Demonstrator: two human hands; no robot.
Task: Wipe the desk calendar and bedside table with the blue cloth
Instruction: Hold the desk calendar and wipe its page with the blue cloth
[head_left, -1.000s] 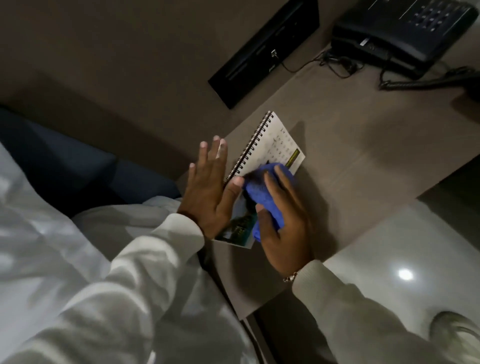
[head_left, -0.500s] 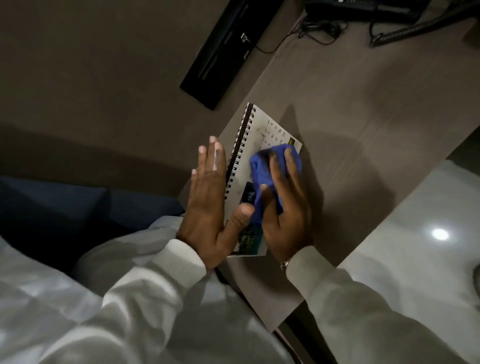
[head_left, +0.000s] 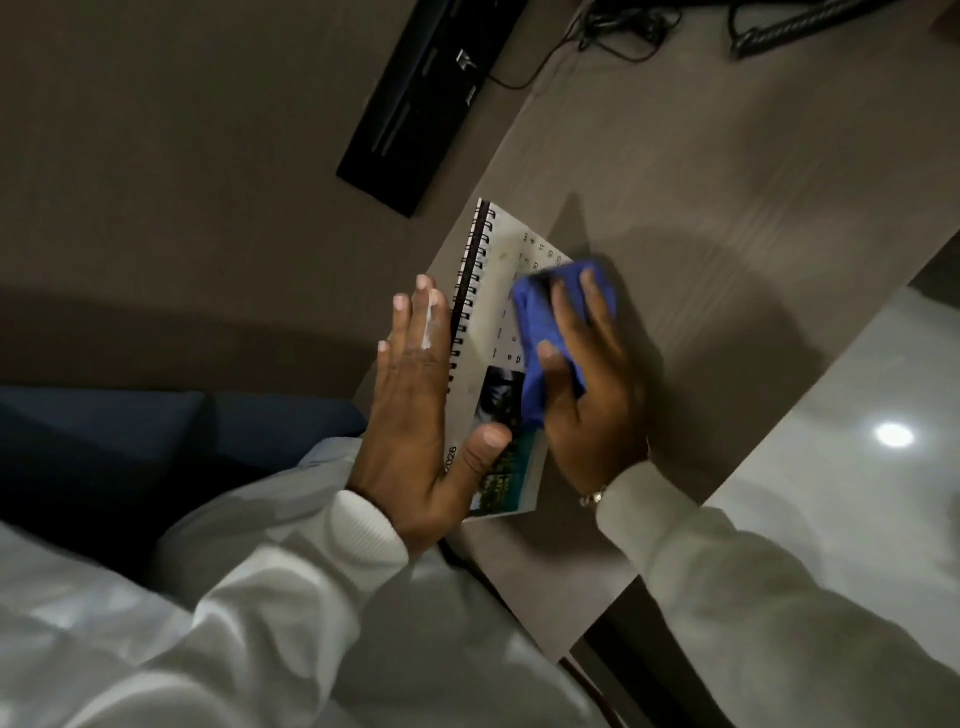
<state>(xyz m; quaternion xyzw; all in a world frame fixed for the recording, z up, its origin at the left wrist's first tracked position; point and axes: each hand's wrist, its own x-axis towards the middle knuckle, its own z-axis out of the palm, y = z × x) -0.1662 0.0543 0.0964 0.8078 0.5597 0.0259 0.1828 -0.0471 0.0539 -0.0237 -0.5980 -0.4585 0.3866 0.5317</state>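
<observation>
A spiral-bound desk calendar (head_left: 496, 291) lies flat on the grey-brown bedside table (head_left: 727, 218), near its left edge. My left hand (head_left: 415, 410) rests flat along the calendar's spiral side, fingers straight, with the thumb pressed on the lower printed photo. My right hand (head_left: 592, 374) presses a bunched blue cloth (head_left: 540, 332) onto the calendar's right half, over the date grid. The cloth covers the calendar's far right corner and looks slightly blurred.
A black wall panel (head_left: 426, 98) sits behind the table's left side, with a thin cable (head_left: 540, 67) running from it. A coiled phone cord (head_left: 800, 21) lies at the table's far end. A glossy white floor (head_left: 857, 415) lies to the right; a dark blue cushion (head_left: 156, 415) to the left.
My right hand has slid the blue cloth up the calendar page toward its far right corner. My left hand keeps holding the calendar down. The view has tilted downward, so the phone has left the frame.
</observation>
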